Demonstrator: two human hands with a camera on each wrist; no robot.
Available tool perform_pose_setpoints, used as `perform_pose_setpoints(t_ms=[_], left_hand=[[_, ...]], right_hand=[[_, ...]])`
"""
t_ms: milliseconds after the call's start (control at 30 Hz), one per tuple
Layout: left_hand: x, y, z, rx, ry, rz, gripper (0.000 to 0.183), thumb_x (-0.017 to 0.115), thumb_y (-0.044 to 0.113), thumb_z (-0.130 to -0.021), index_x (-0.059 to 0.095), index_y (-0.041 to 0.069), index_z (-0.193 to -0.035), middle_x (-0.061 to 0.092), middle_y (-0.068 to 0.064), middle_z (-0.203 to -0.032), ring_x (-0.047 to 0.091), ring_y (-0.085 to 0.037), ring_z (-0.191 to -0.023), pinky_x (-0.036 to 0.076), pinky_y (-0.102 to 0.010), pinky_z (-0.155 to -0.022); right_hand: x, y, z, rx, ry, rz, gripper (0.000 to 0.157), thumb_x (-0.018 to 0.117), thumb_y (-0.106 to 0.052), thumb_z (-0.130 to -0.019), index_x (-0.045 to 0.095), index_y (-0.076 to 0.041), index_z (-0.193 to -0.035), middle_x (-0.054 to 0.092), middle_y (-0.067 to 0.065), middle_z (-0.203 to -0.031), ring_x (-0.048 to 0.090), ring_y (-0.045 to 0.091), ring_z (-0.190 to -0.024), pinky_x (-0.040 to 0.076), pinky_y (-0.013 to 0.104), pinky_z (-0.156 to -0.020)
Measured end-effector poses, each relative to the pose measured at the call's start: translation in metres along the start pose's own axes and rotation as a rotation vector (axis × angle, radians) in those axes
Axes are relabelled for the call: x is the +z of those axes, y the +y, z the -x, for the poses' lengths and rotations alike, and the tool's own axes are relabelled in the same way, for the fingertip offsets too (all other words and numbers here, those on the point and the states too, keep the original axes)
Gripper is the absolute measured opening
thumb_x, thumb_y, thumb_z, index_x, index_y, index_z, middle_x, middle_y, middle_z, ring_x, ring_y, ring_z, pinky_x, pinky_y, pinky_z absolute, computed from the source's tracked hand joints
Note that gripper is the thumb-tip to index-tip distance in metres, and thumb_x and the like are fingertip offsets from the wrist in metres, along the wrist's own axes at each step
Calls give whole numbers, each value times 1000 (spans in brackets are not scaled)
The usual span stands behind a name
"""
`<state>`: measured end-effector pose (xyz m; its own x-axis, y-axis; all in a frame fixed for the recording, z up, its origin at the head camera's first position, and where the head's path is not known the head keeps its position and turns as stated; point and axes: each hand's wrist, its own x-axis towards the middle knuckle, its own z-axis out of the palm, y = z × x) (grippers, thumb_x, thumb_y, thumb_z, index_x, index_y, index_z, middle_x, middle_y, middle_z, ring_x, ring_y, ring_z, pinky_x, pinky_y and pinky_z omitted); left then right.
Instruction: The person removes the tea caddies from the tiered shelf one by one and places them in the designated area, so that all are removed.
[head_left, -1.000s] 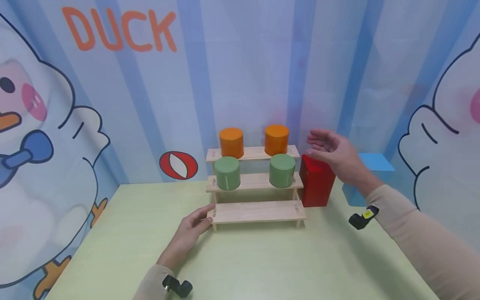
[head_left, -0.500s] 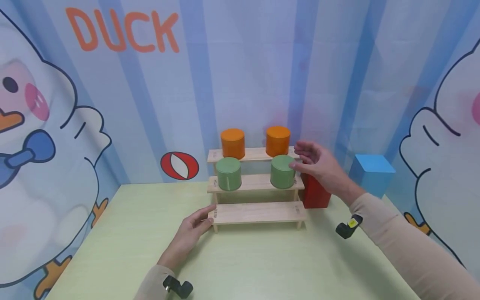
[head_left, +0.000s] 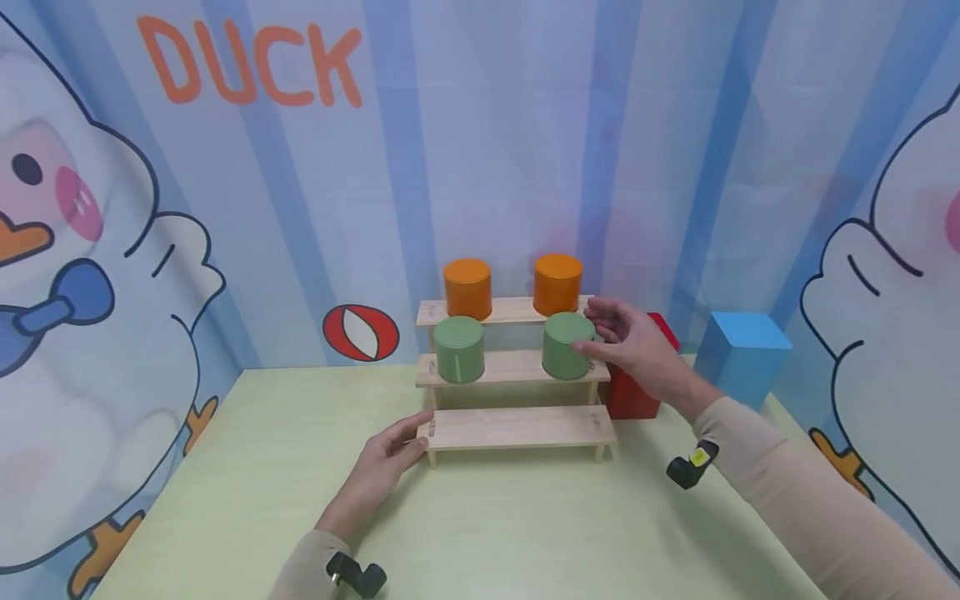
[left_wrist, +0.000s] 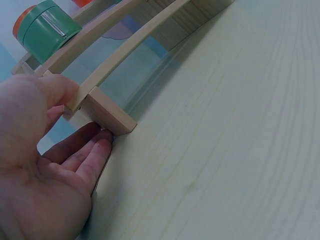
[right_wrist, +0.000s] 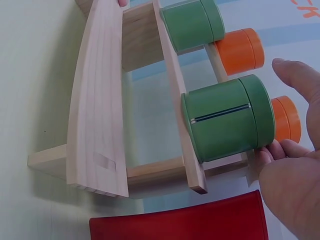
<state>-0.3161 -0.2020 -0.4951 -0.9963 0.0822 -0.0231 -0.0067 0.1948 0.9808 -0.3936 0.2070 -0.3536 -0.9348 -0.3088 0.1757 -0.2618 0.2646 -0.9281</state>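
A pale yellow-green bench [head_left: 517, 525] with faint wood grain runs back to a blue striped curtain [head_left: 487, 167], which rises behind it and closes in both sides. Printed on the cloth are orange letters reading DUCK [head_left: 251, 62], a red-and-white ball [head_left: 361, 332], and a large white figure at either edge, the left one with an orange beak and feet. Soft shadows fall on the bench below both arms.

Near the back stands a three-tier wooden rack [head_left: 517, 427]. Two orange tins [head_left: 468, 292] sit apart on its top tier. On the middle tier are a left green tin [head_left: 459, 354] and a right green tin [head_left: 564, 358], both upright. A red box [head_left: 633, 396] stands just beside the rack's right end, partly hidden; a light blue box [head_left: 742, 358] stands farther right, near the curtain.

The left hand [head_left: 378, 462] grips the left end of the lowest tier, thumb and fingers about its corner. The right hand [head_left: 645, 350] is at the right green tin, its thumb and fingers held wide; whether they touch the tin cannot be told.
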Motion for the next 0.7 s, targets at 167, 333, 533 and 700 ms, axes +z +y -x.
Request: perform_pose_setpoints(t_ms=[167,333,533,700], left_hand=[[-1,0,0,5,-7,6,46,67,21,-114,62,23,-160,63,-13,-154,64,-27,-138,52,-47,-121],[-1,0,0,13,-4,4,46,66,21,-114,62,22,-160,63,-13,-153,65,-27,-136,53,-48,-121],[0,0,2,4,-1,-8,46,66,22,-115,62,24,-160,63,-12,-154,64,-28,-139,48,-55,-124],[1,0,1,-12,8,-13,45,66,23,-114,63,28,-159,64,-9,-154,62,-29,-142,45,-56,-126]], right_hand=[[2,1,0,-1,4,17,90,86,-27,-101,34,-2,-171,47,18,-168,47,39,-157,43,43,-126],[5,2,0,10,9,32,92,86,-28,-101,34,-3,-172,45,19,-170,47,40,-157,45,49,-124],[8,7,-1,19,-5,29,95,88,-28,-100,31,-2,-172,44,19,-172,44,42,-159,44,53,-125],[13,12,-3,6,15,46,96,89,-29,-99,32,-3,-172,47,19,-169,46,43,-158,43,56,-127]])
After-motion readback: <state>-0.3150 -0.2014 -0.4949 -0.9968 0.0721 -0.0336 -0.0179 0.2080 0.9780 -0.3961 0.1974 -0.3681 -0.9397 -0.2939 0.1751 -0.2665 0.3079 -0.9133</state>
